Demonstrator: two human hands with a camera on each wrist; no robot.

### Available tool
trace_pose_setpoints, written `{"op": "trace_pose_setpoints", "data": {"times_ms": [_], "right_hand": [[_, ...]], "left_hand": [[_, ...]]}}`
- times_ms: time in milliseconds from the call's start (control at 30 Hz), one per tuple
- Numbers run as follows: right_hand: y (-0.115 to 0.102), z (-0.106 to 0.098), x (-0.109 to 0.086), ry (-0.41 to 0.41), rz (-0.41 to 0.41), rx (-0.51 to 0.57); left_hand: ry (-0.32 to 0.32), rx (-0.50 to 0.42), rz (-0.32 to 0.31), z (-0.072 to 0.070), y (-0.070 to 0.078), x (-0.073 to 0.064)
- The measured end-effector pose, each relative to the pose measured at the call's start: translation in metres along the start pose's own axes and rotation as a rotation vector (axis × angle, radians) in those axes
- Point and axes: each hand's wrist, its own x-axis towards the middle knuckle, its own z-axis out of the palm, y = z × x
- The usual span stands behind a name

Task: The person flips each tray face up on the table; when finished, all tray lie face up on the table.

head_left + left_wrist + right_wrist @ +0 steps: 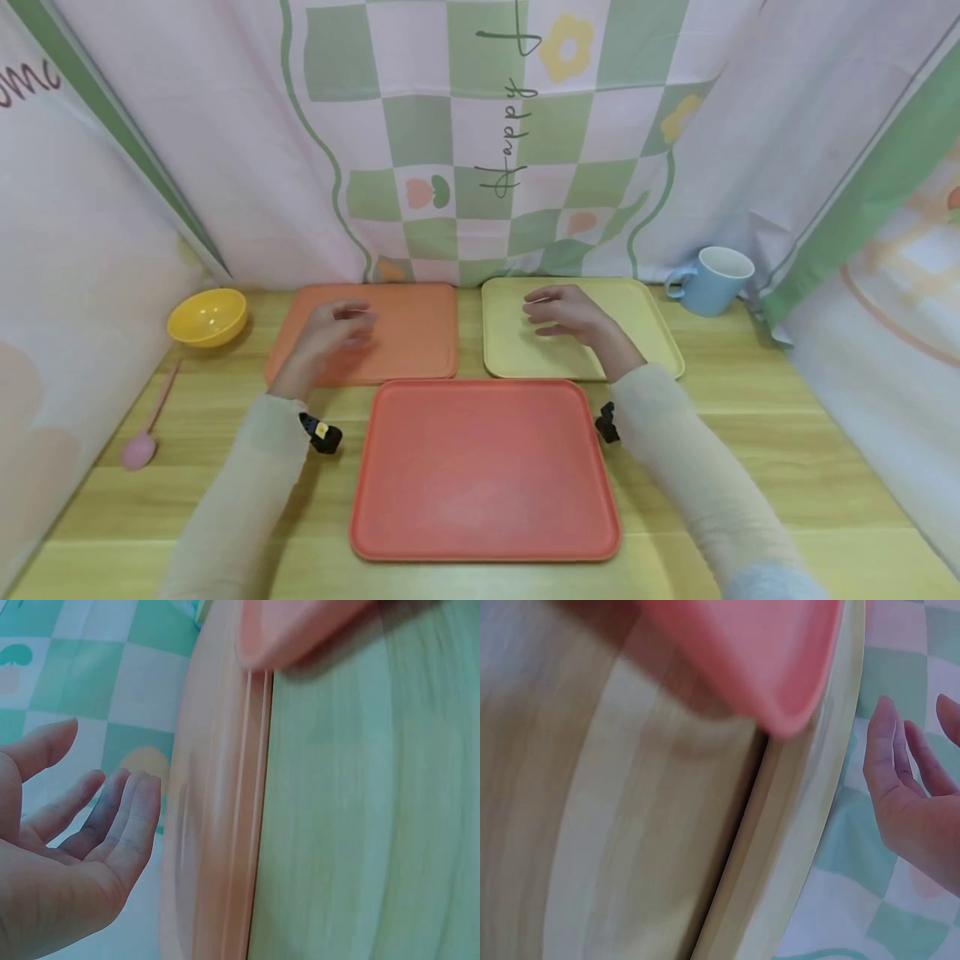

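My left hand (336, 329) hovers over the orange tray (416, 333) at the back left, fingers loosely bent and nothing between them. Over the yellow tray (510, 354) at the back right is my right hand (570, 315), its fingers also relaxed and holding nothing. A red tray (486, 471) lies between my forearms, nearer to me, its far edge close to both back trays. Each wrist view shows the empty hand, the left (90, 832) and the right (915, 787), apart from the tray edges beside it.
A yellow bowl (207, 318) stands at the left rear, with a pink spoon (142, 446) in front of it. On the far right is a light blue mug (716, 283). A checkered curtain (487, 125) hangs behind the wooden table (750, 433).
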Motion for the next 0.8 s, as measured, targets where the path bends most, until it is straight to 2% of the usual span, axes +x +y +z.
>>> {"op": "trace_pose_setpoints", "data": {"times_ms": [467,633,800], "right_hand": [[-0.015,0.026,0.013,-0.039,0.011,0.019],[-0.021,0.036,0.017,-0.059,0.015,0.027],[-0.024,0.048,0.022,-0.076,0.014,0.047]], "left_hand": [[0.06,0.011,0.029,-0.028,-0.013,-0.006],[0.091,-0.008,0.001,-0.039,-0.019,-0.008],[0.116,0.015,-0.012,-0.052,-0.021,-0.009]]}}
